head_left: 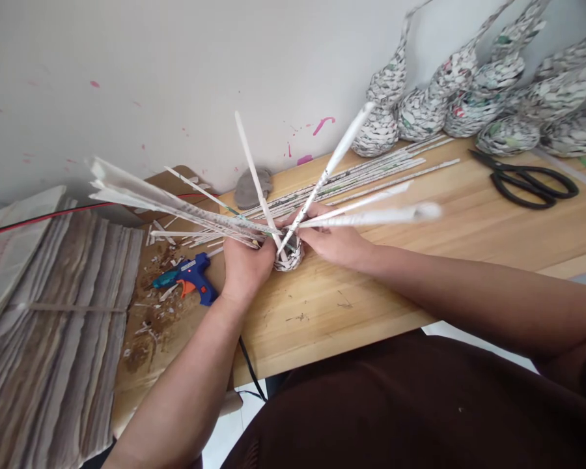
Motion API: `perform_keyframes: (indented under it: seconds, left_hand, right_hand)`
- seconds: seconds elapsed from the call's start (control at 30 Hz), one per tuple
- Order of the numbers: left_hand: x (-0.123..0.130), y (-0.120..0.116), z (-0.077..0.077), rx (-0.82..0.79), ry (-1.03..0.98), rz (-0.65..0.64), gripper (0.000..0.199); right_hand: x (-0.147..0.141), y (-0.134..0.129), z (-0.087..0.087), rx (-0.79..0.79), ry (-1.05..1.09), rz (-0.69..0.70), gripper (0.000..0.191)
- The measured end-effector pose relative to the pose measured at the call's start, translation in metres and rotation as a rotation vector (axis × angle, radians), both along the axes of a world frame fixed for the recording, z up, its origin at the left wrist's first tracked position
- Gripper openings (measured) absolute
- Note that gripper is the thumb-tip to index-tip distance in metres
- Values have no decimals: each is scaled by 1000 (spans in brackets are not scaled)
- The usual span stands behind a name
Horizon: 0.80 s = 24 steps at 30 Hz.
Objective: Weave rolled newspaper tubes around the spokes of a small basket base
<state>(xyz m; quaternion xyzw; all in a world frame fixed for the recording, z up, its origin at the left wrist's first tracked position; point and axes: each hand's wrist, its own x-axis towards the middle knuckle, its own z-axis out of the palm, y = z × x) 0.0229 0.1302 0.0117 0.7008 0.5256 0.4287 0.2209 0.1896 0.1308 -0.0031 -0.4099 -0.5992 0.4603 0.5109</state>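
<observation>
A small woven piece of rolled newspaper [289,262] sits on the table, with long paper tubes [322,182] sticking out of it in several directions. My left hand [249,262] is closed on the woven piece's left side, and a bundle of paper tubes [176,207] fans out past its fingers to the left. On the other side my right hand [336,244] pinches a paper tube [381,215] at the weave, its far end blurred. The fingertips of both hands are partly hidden behind the tubes.
Loose paper tubes [371,170] lie behind the hands. A blue glue gun [202,280] rests at left near a tied newspaper stack [63,339]. Black scissors [527,179] and woven gourd-shaped pieces [420,111] are at right. A grey lump [251,189] sits by the wall.
</observation>
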Motion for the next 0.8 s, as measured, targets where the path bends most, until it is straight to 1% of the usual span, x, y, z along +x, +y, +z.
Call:
perform_keyframes:
  seconds: [0.1, 0.2, 0.33, 0.43, 0.57, 0.7, 0.8]
  left_hand:
    - [-1, 1, -1, 9, 39, 29, 13]
    - [-2, 2, -2, 10, 21, 36, 11]
    - [-3, 4, -4, 7, -4, 33, 10]
    - [-3, 4, -3, 29, 5, 28, 11]
    - [-2, 3, -3, 63, 33, 19, 13]
    - [-1, 3, -4, 48, -2, -1, 13]
    - [-1, 4, -4, 51, -9, 14, 12]
  right_hand:
    - [-1, 3, -4, -60, 67, -1, 5]
    - [-2, 6, -8, -76, 148, 13, 7]
    - [-2, 7, -11, -65, 100, -34, 8]
    - [-2, 7, -11, -61, 89, -59, 5]
    - [-4, 7, -9, -120, 134, -57, 6]
    - [-4, 8, -4, -171, 147, -79, 8]
    - [-1, 8, -4, -161, 64, -73, 11]
